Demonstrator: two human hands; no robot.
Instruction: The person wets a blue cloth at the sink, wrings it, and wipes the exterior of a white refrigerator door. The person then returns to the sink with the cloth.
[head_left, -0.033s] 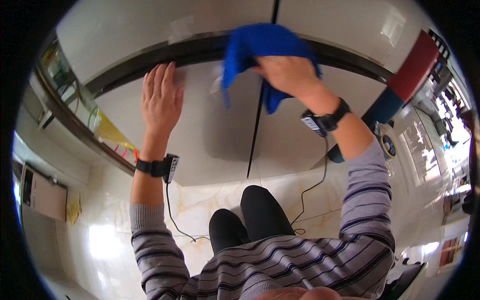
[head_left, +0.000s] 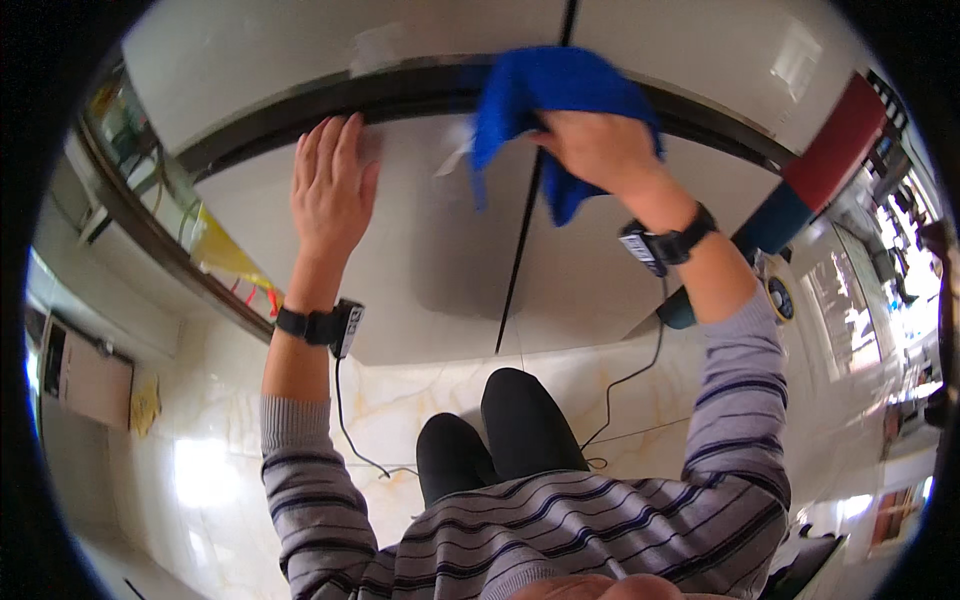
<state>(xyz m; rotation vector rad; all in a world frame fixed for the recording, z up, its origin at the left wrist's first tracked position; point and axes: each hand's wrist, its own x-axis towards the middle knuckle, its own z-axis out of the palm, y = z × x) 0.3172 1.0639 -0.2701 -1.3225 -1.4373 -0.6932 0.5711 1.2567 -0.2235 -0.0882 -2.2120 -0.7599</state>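
A blue cloth (head_left: 570, 85) hangs in loose folds over the dark horizontal groove (head_left: 420, 88) between the upper and lower doors. My right hand (head_left: 603, 152) is closed on it, and the cloth hides some of the fingers. The doors belong to a tall, glossy pale grey cabinet, which looks like a refrigerator (head_left: 420, 240). On the left lower door, just under the groove, my left hand (head_left: 335, 195) lies with its fingers stretched out and holds nothing. A black wrist strap with a small box sits on each forearm.
To the left runs a metal-edged glass case (head_left: 150, 235) with a yellow item inside. At the right stands a red and dark green upright panel (head_left: 810, 175), with a roll of tape (head_left: 780, 298) near it. Cables run from both wrist straps over the marble-patterned floor (head_left: 380, 400).
My right hand and the cloth have moved slightly right along the groove. The left hand has shifted a little right and up, with the whole view moving slightly too.
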